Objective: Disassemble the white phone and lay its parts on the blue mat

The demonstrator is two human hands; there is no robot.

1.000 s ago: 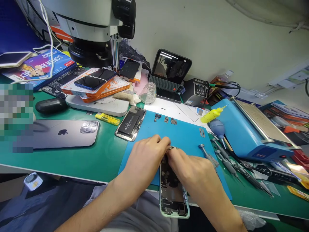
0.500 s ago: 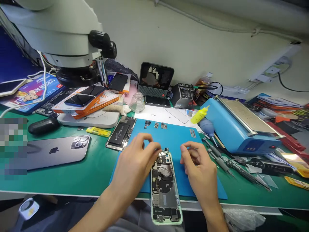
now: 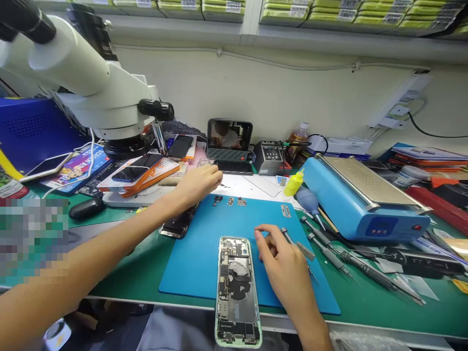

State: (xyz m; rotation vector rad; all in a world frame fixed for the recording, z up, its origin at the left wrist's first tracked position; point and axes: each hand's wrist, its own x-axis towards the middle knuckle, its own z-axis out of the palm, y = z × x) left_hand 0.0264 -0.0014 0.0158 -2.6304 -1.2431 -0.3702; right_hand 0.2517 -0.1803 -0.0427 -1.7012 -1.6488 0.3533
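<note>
My left hand point(image 3: 204, 181) reaches across to the white paper by the glass jar, with its fingers pressed together. What they hold, if anything, is hidden. My right hand point(image 3: 283, 261) is over the right side of the blue mat, fingers curled and thumb near the index finger. A slim screwdriver-like tool point(image 3: 310, 270) lies partly behind it. Between my arms an opened phone housing point(image 3: 238, 292) with a pale green frame shows its inner parts, overhanging the front edge. Several small metal parts point(image 3: 241, 201) lie along the mat's far edge.
A microscope point(image 3: 120, 112) towers at the left. Stacked phones and orange boxes point(image 3: 153, 175) stand beneath it. At the right are a blue heating plate machine point(image 3: 365, 204), screwdrivers point(image 3: 332, 258), a blue air blower point(image 3: 307, 200) and a yellow bottle point(image 3: 293, 184). An opened phone screen point(image 3: 179, 224) lies left of the mat.
My left hand has left the phone housing and moved forward to the white paper. My right hand stays over the mat's right side. The view has tilted up, showing a shelf of yellow-green packages.
</note>
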